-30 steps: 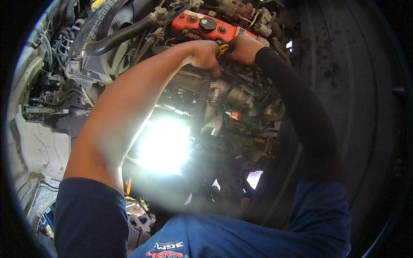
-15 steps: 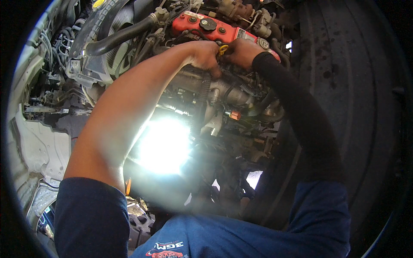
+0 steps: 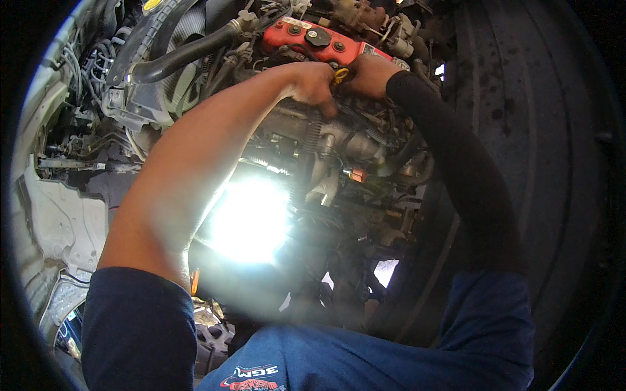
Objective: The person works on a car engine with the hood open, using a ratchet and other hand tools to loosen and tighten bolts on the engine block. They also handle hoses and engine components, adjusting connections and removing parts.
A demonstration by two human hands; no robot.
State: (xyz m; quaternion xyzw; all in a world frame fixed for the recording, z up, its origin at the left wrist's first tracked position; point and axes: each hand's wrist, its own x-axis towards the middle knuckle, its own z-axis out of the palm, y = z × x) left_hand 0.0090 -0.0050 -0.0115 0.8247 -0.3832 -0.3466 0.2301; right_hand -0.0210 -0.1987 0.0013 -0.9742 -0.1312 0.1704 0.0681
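Both hands reach into an engine bay, just on the near side of a red valve cover (image 3: 352,49) with a black oil filler cap (image 3: 318,37). My left hand (image 3: 314,83) is bent downward with its fingers curled among hoses and wiring; its thumb shows at the near side. My right hand (image 3: 370,76), below a black sleeve, is closed with its fingertips turned down and hidden. Between the hands stands a yellow dipstick ring (image 3: 340,76), close to the fingers of both. Whatever the fingers grip lies out of sight behind the hands.
A thick black radiator hose (image 3: 186,53) runs at the upper left beside the radiator. Below the hands are a metal pipe (image 3: 358,144) and an orange-red connector (image 3: 357,174). A bright work light (image 3: 251,218) glares under my left forearm. A dark ribbed panel (image 3: 521,163) lines the right.
The view has shifted very slightly. Both hands stay at the same spot by the yellow ring, with only a small shift of the right hand and wrist.
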